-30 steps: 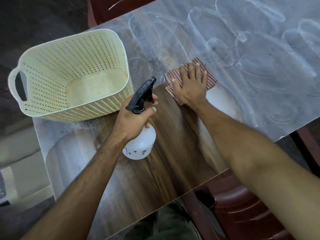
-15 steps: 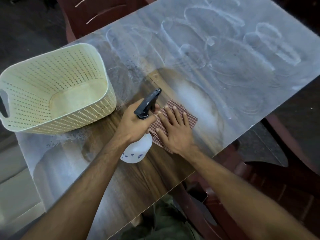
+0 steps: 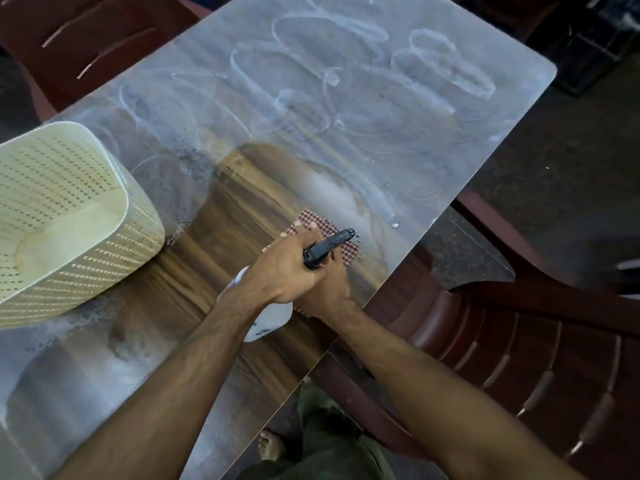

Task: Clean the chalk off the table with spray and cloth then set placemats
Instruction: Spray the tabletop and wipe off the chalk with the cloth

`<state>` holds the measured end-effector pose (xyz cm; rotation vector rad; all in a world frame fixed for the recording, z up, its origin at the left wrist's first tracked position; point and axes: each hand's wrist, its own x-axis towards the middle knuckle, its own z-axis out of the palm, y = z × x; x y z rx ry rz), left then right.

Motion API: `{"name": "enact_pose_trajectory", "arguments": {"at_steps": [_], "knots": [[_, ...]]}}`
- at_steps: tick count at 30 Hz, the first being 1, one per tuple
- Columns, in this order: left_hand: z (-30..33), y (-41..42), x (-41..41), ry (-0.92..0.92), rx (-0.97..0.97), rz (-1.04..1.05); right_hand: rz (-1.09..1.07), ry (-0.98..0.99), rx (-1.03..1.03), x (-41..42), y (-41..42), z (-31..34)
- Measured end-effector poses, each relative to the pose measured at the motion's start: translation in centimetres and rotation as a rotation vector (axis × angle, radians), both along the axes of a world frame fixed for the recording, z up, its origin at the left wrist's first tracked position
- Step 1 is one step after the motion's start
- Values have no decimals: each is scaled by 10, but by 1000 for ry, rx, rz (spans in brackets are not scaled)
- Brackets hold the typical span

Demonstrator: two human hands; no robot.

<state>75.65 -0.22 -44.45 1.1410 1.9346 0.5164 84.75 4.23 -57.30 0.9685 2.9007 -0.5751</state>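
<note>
My left hand [image 3: 282,270] grips a white spray bottle [image 3: 268,318] by its black trigger head [image 3: 327,247], with the nozzle aimed to the right. Under it my right hand [image 3: 330,287] presses flat on a red checked cloth [image 3: 313,220] near the table's near edge; the left hand covers most of the right. The wooden table [image 3: 221,223] shows bare brown wood around the cloth. White chalk scribbles [image 3: 346,84] cover its far half. No placemats are in view.
A cream perforated plastic basket [image 3: 65,223] stands empty on the table's left. Dark red plastic chairs sit at the far left [image 3: 93,36] and near right [image 3: 519,341]. A few drops lie on the table [image 3: 396,224] right of the cloth.
My right hand has dragged the cloth back toward the near edge of the table. The left hand with the bottle has swung right and now sits over the right hand.
</note>
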Motion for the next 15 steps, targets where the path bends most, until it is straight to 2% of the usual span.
{"name": "enact_pose_trajectory", "arguments": {"at_steps": [4,10,15], "knots": [[-2,4,-7,-8,23,52,4,-21,27,-1,-2,1],[0,17,-28,15,82,308,-21,94,27,1,-3,-7],[3,23,-39,68,44,348,-22,61,82,1,-3,-10]]}}
